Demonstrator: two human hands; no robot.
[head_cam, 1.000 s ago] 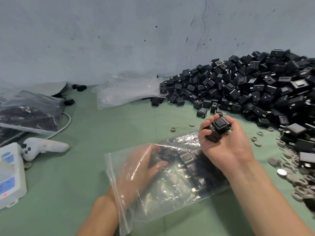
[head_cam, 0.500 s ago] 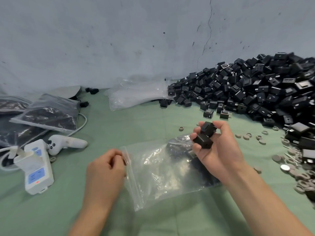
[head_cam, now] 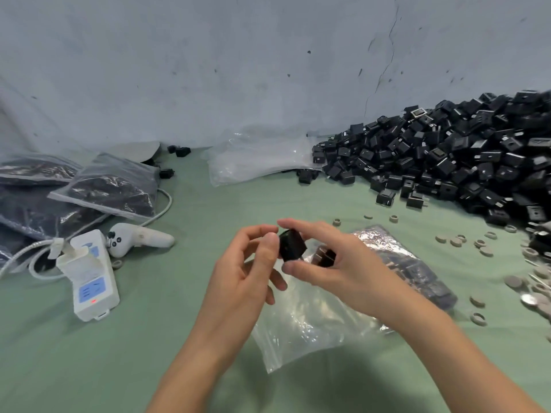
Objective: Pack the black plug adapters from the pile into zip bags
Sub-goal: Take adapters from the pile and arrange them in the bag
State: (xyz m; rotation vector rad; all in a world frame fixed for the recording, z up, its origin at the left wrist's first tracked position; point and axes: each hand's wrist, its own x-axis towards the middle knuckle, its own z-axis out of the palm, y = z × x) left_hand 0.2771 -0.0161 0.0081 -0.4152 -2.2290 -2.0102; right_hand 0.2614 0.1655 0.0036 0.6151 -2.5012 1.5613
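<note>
Adapter pile [head_cam: 447, 162], green cloth [head_cam: 208, 204], cracked wall [head_cam: 268, 70]

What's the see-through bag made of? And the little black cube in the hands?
The bag looks like thin, glossy clear plastic: you can see through it, and it crinkles and glints. The cube is probably hard black plastic, fairly matte: flat faces, crisp edges, only a faint shine.
</note>
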